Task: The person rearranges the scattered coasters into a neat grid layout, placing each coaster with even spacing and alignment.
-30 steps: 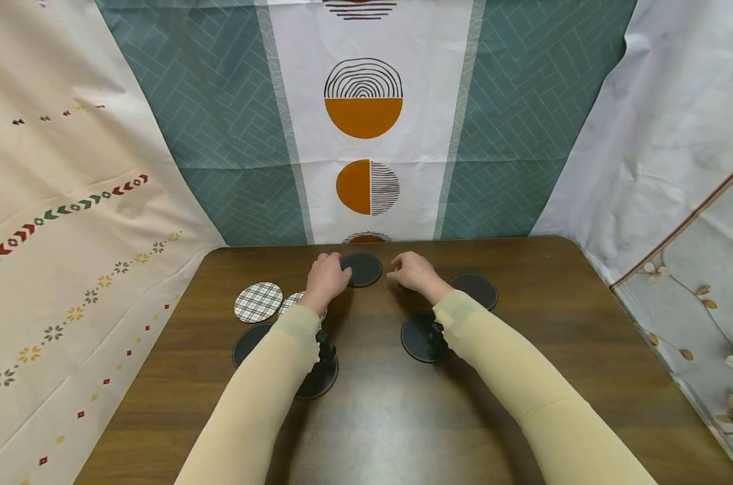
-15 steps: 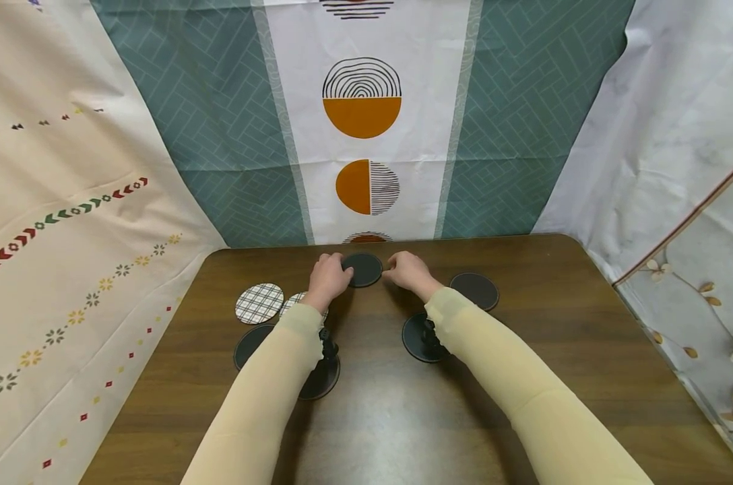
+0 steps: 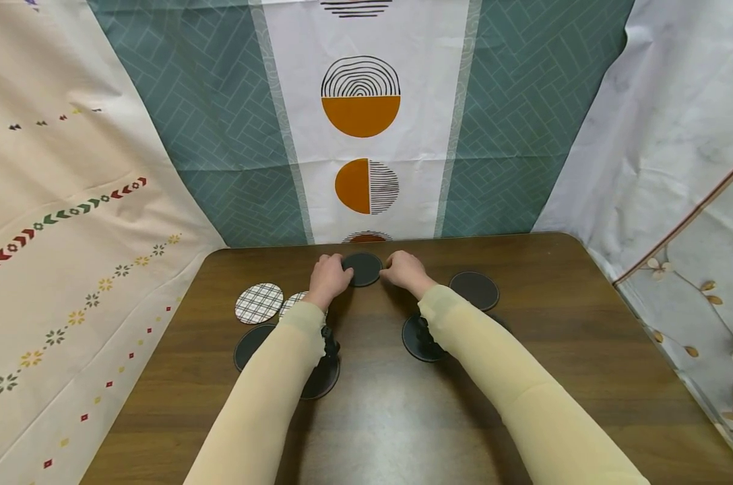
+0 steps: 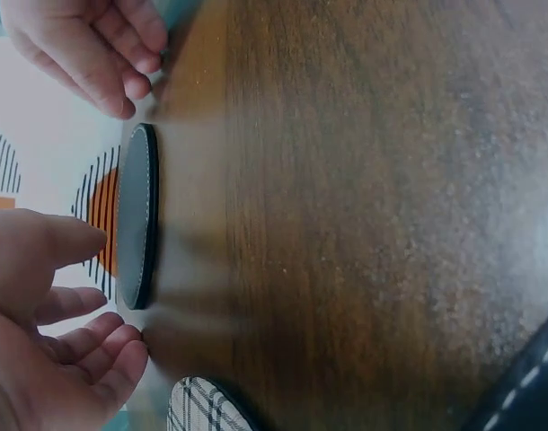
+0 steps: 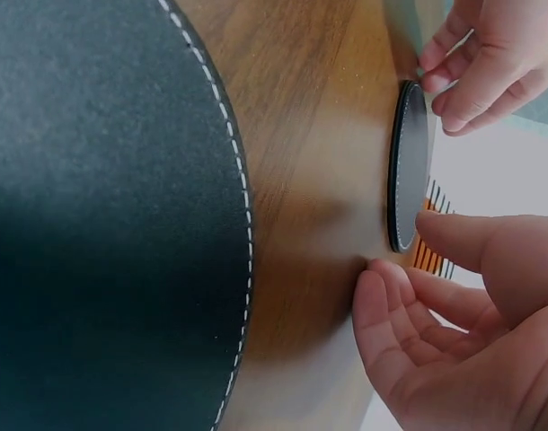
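Note:
A round black coaster (image 3: 364, 269) with a white-stitched edge lies flat near the back edge of the table. At its left side is my left hand (image 3: 331, 276), thumb and fingers apart and loosely bent. My right hand (image 3: 405, 271) is at the coaster's right edge. In the right wrist view that hand's thumb (image 5: 449, 235) comes up to the rim of the coaster (image 5: 409, 171), its fingers lower beside it. The left wrist view has the left hand's thumb (image 4: 72, 238) near the coaster (image 4: 137, 215), with no grip visible.
On the wooden table (image 3: 366, 431), two checked coasters (image 3: 259, 303) lie at the left. Other black coasters lie around: one at the right (image 3: 474, 290), another under the right wrist (image 3: 418, 343), and others by the left sleeve (image 3: 254, 345). Patterned cloths (image 3: 366, 121) hang behind.
My right hand has moved left until it reaches the right edge of the far coaster. The left hand has stayed at the left edge, and the coaster lies where it was.

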`<state>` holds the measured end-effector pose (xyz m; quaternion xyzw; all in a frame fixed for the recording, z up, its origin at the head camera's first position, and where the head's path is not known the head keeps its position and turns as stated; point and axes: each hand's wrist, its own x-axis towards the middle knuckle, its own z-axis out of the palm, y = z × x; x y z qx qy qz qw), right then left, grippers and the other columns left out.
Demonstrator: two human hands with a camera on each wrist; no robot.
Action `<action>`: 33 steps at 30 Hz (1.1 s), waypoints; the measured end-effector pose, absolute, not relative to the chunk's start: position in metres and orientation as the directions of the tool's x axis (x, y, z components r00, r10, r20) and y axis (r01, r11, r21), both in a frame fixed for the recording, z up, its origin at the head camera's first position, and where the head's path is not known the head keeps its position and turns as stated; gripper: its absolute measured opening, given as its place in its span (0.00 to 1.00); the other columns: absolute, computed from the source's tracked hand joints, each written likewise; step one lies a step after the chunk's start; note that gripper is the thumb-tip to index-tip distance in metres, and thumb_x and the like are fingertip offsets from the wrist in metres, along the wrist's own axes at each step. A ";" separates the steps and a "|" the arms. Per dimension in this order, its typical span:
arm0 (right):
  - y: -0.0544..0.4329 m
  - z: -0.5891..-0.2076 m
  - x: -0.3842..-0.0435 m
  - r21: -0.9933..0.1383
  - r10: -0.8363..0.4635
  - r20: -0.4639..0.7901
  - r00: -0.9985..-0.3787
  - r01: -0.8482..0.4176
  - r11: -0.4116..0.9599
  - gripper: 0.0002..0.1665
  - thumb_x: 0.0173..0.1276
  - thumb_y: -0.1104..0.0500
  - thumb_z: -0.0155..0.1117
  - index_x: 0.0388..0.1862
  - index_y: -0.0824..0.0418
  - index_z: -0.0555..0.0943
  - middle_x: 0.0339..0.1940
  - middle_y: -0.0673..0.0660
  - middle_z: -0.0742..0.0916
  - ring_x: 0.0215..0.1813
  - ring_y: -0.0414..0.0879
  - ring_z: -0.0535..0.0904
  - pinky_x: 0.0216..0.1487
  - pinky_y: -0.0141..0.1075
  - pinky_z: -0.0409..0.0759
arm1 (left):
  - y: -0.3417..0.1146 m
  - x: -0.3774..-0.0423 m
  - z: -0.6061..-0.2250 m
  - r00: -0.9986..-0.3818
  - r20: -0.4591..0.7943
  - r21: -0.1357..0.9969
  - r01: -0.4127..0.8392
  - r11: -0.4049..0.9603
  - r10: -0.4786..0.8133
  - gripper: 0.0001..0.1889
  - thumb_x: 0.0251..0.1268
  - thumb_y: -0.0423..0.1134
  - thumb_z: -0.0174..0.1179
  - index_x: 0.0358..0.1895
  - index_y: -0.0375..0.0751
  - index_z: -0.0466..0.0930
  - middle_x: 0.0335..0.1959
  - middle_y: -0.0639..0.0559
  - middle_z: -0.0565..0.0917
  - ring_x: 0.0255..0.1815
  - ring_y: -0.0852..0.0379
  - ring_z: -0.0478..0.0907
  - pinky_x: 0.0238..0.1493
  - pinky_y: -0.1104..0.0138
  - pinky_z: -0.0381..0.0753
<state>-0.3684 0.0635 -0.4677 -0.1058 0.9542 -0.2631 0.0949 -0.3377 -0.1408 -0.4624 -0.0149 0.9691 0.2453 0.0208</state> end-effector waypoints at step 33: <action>0.051 -0.462 -0.360 -0.495 -0.211 -0.153 -0.965 -0.110 0.862 0.26 0.83 0.53 0.69 0.74 0.61 0.84 0.72 0.59 0.86 0.72 0.58 0.81 0.70 0.55 0.80 | -0.138 -0.340 -0.465 -0.992 -0.119 0.439 -0.082 0.895 -0.032 0.32 0.86 0.45 0.62 0.82 0.31 0.69 0.77 0.27 0.68 0.77 0.30 0.65 0.74 0.45 0.72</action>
